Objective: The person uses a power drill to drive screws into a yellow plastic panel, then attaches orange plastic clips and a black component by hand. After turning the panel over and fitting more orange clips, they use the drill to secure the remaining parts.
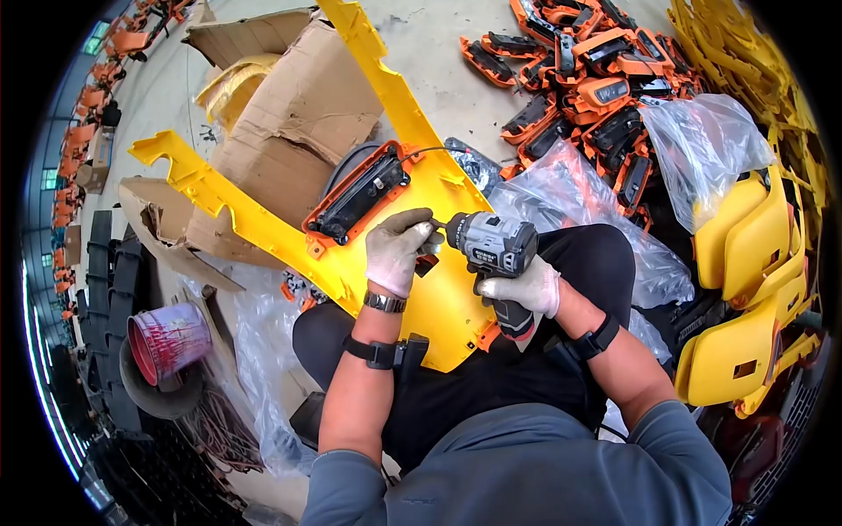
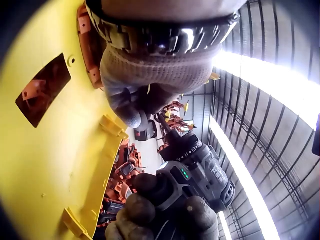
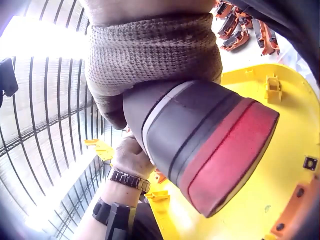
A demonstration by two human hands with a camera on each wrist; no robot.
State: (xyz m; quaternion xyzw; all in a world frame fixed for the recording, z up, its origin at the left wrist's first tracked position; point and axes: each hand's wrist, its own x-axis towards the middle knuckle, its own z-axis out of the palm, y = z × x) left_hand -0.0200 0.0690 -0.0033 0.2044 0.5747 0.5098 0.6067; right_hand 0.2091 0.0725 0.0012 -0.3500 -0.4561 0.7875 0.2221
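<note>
Smooth pale floor [image 1: 421,79], strewn with creased cardboard [image 1: 289,131], crumpled clear plastic [image 1: 706,149] and heaped angular orange-and-black housings [image 1: 605,92]. Across the lap, glossy yellow panel [image 1: 447,307] with long notched arms. Above it, grey-and-black drill [image 1: 500,244], handle clenched in knit-gloved right hand [image 1: 531,287]; ahead of the ridged chuck, slim bit [image 1: 439,223] seemingly pinched by curled, gloved left hand [image 1: 395,254], exact fingertip contact partly hidden
</note>
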